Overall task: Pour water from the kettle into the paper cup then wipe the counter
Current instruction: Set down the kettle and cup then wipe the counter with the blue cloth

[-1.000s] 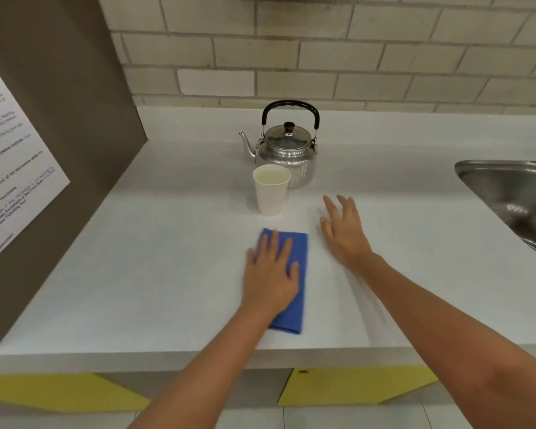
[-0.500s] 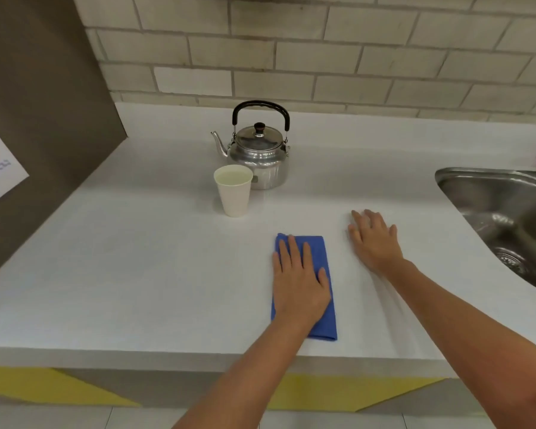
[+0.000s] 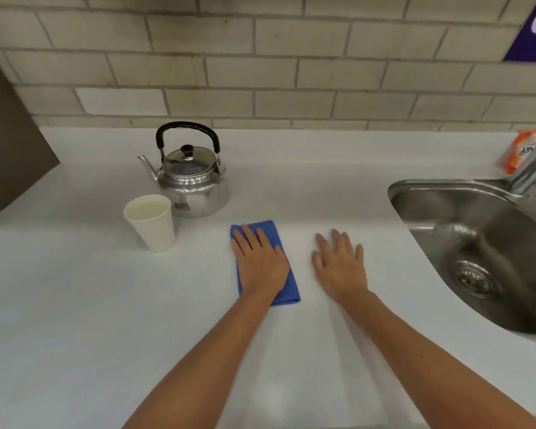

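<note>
A shiny metal kettle (image 3: pixel 192 181) with a black handle stands upright at the back of the white counter (image 3: pixel 75 305). Just in front and left of it is a white paper cup (image 3: pixel 155 227) holding water. A folded blue cloth (image 3: pixel 270 230) lies on the counter right of the cup. My left hand (image 3: pixel 260 264) presses flat on the cloth, fingers pointing toward the wall, covering most of it. My right hand (image 3: pixel 339 264) lies flat and open on the bare counter, a little to the right of the cloth.
A steel sink (image 3: pixel 396 193) with a drain is set into the counter at the right, with a faucet (image 3: pixel 532 168) and an orange packet (image 3: pixel 520 150) behind it. A brown panel (image 3: pixel 7 150) bounds the left side. A tiled wall runs along the back.
My left hand has slid the blue cloth to the right and farther from the cup. My right hand has moved right with it. The view has shifted toward the sink.
</note>
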{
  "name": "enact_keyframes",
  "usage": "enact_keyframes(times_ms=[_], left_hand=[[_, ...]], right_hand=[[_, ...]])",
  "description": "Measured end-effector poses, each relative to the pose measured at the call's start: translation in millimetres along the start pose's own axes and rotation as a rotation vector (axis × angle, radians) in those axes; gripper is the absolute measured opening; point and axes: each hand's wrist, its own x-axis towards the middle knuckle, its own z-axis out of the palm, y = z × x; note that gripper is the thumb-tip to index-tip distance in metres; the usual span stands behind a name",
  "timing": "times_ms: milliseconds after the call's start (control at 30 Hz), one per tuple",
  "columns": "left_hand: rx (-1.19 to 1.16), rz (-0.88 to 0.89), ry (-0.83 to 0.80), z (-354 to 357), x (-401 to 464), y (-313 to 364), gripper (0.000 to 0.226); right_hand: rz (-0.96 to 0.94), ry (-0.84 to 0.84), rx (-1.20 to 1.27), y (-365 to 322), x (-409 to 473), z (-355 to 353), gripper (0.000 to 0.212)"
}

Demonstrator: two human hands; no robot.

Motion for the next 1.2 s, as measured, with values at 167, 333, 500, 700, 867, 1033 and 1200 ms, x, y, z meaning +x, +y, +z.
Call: enact_keyframes(times_ms=[167,333,500,700,867,1033,1200], left_hand=[[0.002,0.186,-0.093,-2,101,27,0.056],[-0.052,0.238,-0.005,6,71,19,0.053],[-0.073,0.186,0.063,18,15,-1,0.055],[-0.041,0.144,-0.04,6,89,44,0.053],[-0.11,0.092,0.003,4,66,24,0.051],[-0.169,0.081,0.055,-3,-41,-36,0.052],[-0.071,0.033,0.065,-4,-91,-73,0.055]], right_hand=[[-0.009,0.065,0.061,5,4,12,0.048],[-0.012,0.063,0.078,6,3,10,0.047],[0.006,0.06,0.11,3,4,9,0.047],[0.005,0.078,0.088,3,4,15,0.047],[0.003,0.059,0.039,2,4,12,0.05],[-0.006,-0.015,-0.008,-20,-3,10,0.062],[-0.045,-0.052,-0.006,-36,-10,7,0.06]])
